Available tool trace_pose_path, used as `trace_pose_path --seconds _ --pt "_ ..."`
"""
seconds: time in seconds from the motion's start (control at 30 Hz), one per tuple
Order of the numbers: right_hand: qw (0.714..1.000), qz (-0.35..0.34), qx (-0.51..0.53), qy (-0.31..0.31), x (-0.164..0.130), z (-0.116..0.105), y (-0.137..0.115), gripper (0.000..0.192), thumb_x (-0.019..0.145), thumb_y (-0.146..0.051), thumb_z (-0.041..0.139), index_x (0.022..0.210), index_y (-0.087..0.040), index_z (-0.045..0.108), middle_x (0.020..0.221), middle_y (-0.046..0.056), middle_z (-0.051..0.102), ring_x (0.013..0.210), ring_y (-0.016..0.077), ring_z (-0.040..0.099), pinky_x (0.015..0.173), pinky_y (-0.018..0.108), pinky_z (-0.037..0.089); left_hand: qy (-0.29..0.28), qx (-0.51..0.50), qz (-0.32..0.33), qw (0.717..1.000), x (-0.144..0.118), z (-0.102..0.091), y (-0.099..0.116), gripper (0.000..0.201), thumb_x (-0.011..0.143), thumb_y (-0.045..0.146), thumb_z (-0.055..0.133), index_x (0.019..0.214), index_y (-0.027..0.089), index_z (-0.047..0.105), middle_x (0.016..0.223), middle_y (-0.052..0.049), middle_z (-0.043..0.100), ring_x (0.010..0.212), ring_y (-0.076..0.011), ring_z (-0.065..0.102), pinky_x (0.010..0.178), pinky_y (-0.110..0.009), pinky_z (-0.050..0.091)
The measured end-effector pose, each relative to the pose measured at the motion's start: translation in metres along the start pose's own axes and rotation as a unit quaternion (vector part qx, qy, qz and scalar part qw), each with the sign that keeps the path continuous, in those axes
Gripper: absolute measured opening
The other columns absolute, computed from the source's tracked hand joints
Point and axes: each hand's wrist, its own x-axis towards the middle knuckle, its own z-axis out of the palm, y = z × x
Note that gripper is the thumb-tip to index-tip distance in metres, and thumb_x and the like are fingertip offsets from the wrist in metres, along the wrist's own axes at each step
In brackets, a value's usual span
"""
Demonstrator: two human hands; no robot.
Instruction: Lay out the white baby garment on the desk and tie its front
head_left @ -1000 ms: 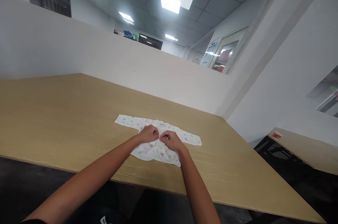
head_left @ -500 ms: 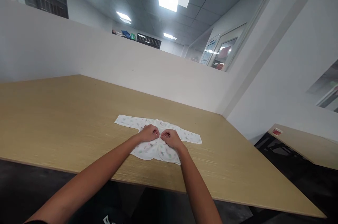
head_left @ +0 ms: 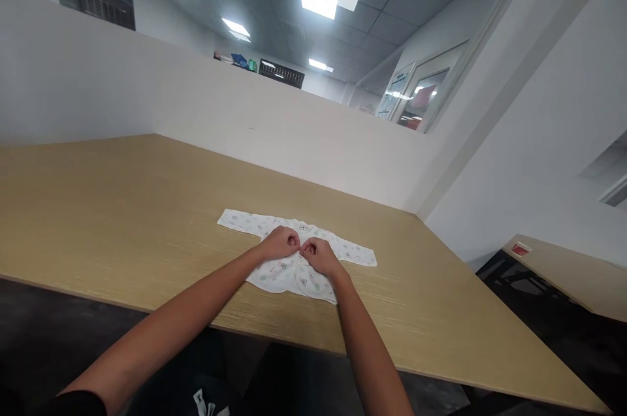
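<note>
Two hands pinch the centre front of a small printed shirt.
The fingertips nearly meet, left hand at nine o'clock and right hand at three, apparently grasping the front edges; any fastener there is too small to make out. Around them the white shirt lies flat, sleeves towards ten and three, hem at six, on the wooden table. It looks light, soft and limp, likely to pucker if pulled; best held by the front edges, close to the closure. The partition stands at twelve.
</note>
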Motion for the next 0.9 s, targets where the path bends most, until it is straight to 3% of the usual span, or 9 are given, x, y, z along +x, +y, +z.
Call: trace_pose_path --seconds 0.2,0.47,0.9 --pt "1.000 -0.002 0.004 -0.001 0.001 0.000 0.000 0.007 0.078 -0.021 0.068 0.080 -0.017 0.074 0.074 0.002 0.069 0.066 0.0138 0.054 0.065 0.025 0.043 -0.046 0.011 -0.004 0.999 0.001 -0.005 -0.007 0.020 0.093 0.034 0.071 0.090 0.014 0.071 0.080 0.000 0.069 0.074 -0.0158 0.065 0.074 -0.032 0.054" --pt "1.000 0.015 0.016 -0.005 0.002 -0.001 0.001 0.010 0.078 -0.022 0.068 0.081 -0.016 0.076 0.075 0.003 0.071 0.067 0.0147 0.057 0.064 0.025 0.044 -0.068 0.021 -0.026 0.997 0.002 -0.007 -0.007 0.022 0.093 0.036 0.071 0.093 0.014 0.072 0.087 -0.002 0.073 0.082 -0.0181 0.069 0.081 -0.036 0.056" --pt "0.999 0.007 0.036 -0.029 -0.001 -0.001 0.001 0.014 0.083 -0.026 0.062 0.086 -0.016 0.071 0.082 0.003 0.068 0.075 0.0154 0.057 0.067 0.026 0.043 -0.033 0.065 -0.037 0.997 -0.004 -0.005 0.006 0.022 0.092 0.038 0.071 0.095 0.016 0.072 0.093 -0.003 0.073 0.092 -0.0207 0.068 0.096 -0.045 0.052"
